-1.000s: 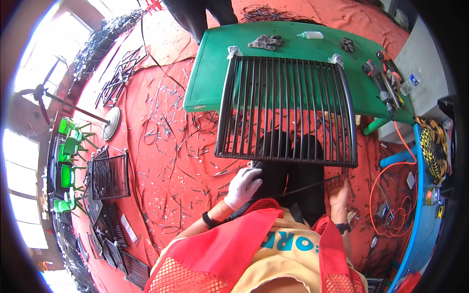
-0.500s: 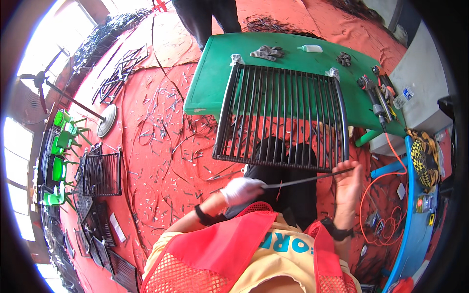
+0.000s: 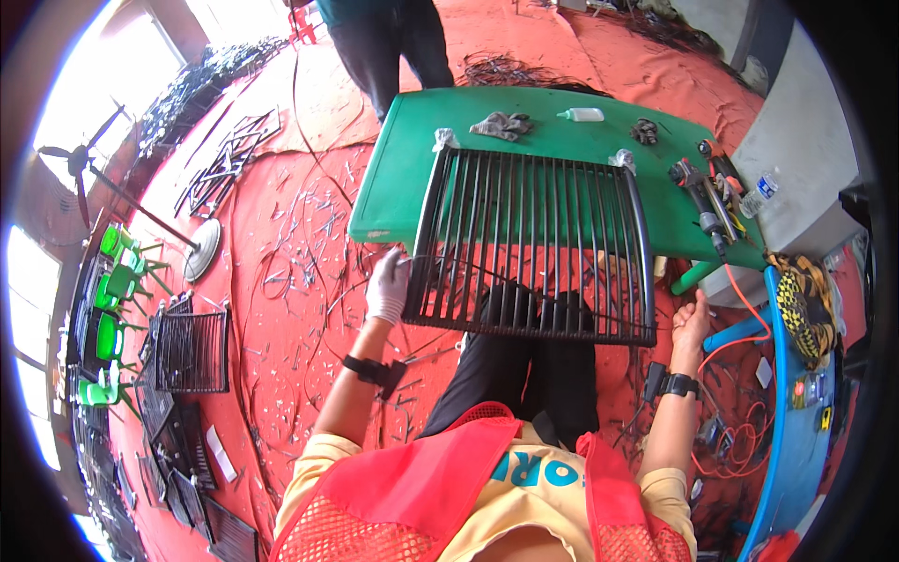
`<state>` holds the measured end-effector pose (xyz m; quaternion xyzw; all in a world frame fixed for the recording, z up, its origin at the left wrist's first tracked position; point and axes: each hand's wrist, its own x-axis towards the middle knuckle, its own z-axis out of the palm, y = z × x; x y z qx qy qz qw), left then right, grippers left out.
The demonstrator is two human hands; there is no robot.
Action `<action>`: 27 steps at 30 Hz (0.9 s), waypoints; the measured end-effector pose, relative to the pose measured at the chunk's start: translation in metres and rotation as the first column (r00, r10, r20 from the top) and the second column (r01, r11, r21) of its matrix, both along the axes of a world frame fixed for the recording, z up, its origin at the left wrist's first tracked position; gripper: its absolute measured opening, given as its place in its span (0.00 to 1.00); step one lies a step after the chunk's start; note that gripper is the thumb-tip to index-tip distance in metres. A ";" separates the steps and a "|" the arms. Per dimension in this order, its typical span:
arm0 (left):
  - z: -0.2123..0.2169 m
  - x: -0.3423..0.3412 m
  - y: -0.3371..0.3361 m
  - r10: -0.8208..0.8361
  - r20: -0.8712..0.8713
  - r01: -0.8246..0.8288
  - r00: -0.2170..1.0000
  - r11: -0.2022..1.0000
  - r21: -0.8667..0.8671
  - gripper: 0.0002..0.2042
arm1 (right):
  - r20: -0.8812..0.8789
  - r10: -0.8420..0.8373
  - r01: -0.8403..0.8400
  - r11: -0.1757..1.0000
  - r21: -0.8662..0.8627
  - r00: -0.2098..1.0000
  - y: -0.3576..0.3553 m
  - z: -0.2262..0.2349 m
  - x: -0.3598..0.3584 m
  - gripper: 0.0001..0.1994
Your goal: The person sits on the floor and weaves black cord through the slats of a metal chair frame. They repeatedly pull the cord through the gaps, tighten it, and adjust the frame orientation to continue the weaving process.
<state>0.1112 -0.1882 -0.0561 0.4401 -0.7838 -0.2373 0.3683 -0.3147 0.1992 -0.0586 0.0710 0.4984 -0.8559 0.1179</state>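
Observation:
A black slatted frame (image 3: 530,328) rests with its far end on the green table (image 3: 393,187) and its near end over my legs. Its far corners have pale wrapping on them. My left hand (image 3: 386,288), in a white glove, is beside the frame's left rail with fingers pinched on a thin dark strip (image 3: 473,266). That strip runs slantwise across the slats toward the right. My bare right hand (image 3: 691,321) is to the right of the near corner, fingers curled around what looks like the strip's other end, which is hard to make out.
On the table lie grey gloves (image 3: 502,125), a white bottle (image 3: 581,114) and power drills (image 3: 702,201). An orange hose (image 3: 749,323) hangs at the right by a blue table (image 3: 782,403). Left are a fan (image 3: 201,248) and stacked black frames (image 3: 192,351). A person (image 3: 389,47) stands beyond.
My hands have spread apart, the left moving outward and forward to the frame's left rail, the right outward. The strip, earlier held in front of the frame, now crosses its slats.

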 end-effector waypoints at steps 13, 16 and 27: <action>-0.045 -0.005 -0.005 -0.021 -0.432 0.288 0.902 0.775 0.562 0.16 | -0.374 0.354 0.098 0.601 0.794 0.857 -0.023 -0.161 -0.005 0.15; -0.042 0.000 -0.005 -0.031 -0.491 0.370 0.871 0.699 0.611 0.17 | -0.083 0.250 -0.196 0.891 0.409 0.965 -0.020 -0.186 0.001 0.14; 0.009 0.041 -0.045 -0.095 -0.386 0.301 0.918 0.801 0.517 0.19 | -0.192 0.139 -0.068 0.940 0.335 0.971 -0.018 0.054 -0.003 0.15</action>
